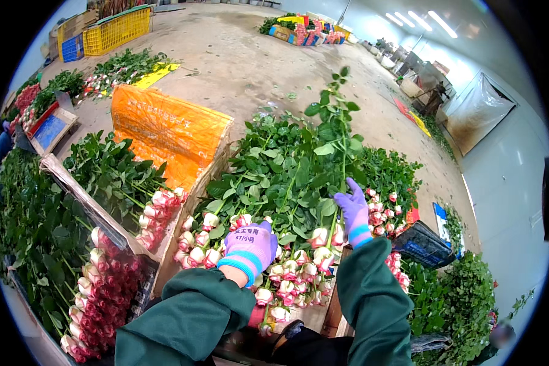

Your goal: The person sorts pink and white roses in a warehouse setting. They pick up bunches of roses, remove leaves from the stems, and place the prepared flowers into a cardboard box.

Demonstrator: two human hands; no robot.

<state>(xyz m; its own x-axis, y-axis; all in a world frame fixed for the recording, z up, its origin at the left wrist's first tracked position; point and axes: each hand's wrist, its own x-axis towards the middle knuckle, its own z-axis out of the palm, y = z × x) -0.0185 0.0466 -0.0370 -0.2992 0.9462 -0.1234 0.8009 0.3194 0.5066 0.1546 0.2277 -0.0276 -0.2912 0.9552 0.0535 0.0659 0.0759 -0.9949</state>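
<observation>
My left hand [249, 244], in a lilac knit glove with blue cuff stripes and writing on its back, is over the heap of pink-and-white roses [286, 288]. Its fingers point away and are mostly hidden, so any hold is unclear. Higher and to the right, my right hand [356, 210], gloved alike, has its fingers at a long leafy rose stem [344, 146]. That stem stands out above the rest, its leafy end away from me. Rose heads [322, 238] hang just left of the right hand. Dense green foliage [274, 160] spreads beyond both hands.
An orange-wrapped board [164, 128] stands at the left of the heap. Sorted roses [103, 283] fill partitioned bays farther left. A dark crate [423, 244] and more foliage [466, 293] sit at right. Yellow crates [116, 32] stand across the concrete floor [219, 55].
</observation>
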